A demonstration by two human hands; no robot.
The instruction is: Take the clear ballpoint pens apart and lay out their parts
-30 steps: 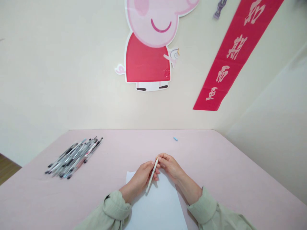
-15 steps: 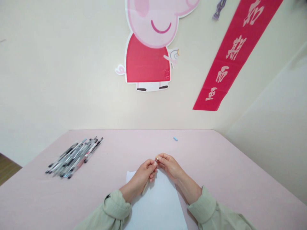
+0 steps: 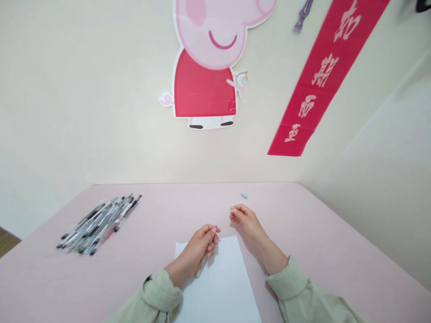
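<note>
My left hand (image 3: pixel 198 247) is closed round a pale pen (image 3: pixel 204 260), which slants over the top left part of a white sheet of paper (image 3: pixel 220 287). The pen's bare tip pokes out past my fingers. My right hand (image 3: pixel 245 220) hovers farther back over the pink table (image 3: pixel 303 233), its fingertips pinched on a small pale piece, apparently the pen's cap (image 3: pixel 233 209). The two hands are apart. Both sleeves are light green.
A pile of several black and clear pens (image 3: pixel 97 222) lies at the table's left. A tiny blue piece (image 3: pixel 244 195) rests near the far edge. The wall behind carries a pink cartoon pig cutout (image 3: pixel 208 67) and a red banner (image 3: pixel 319 76).
The hands were joined at the pen's end. My right hand has pulled away up and to the right with the small piece, and the pen stays in my left hand.
</note>
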